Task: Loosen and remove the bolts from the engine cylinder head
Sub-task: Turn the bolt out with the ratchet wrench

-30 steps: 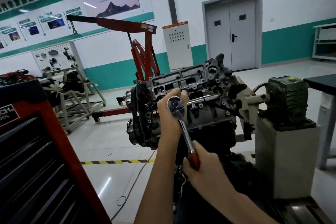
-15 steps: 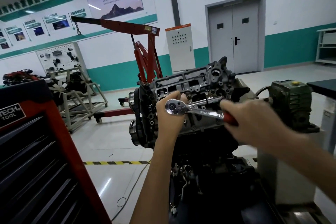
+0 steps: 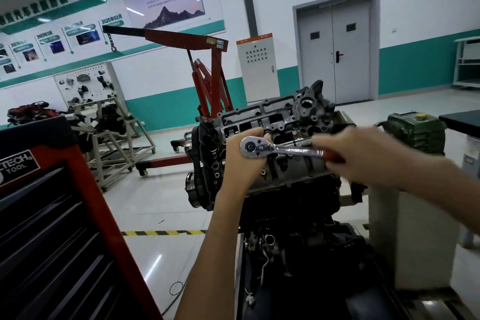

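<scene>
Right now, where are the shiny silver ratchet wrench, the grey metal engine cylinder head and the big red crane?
Shiny silver ratchet wrench (image 3: pixel 291 151): head view, chrome shaft.
Grey metal engine cylinder head (image 3: pixel 280 109): head view, top face.
Big red crane (image 3: pixel 216 78): head view, upright post.

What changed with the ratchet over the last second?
The right hand swung the ratchet by its handle from pointing down up to roughly level, pointing right. The left hand stayed holding its head end at the cylinder head.
</scene>
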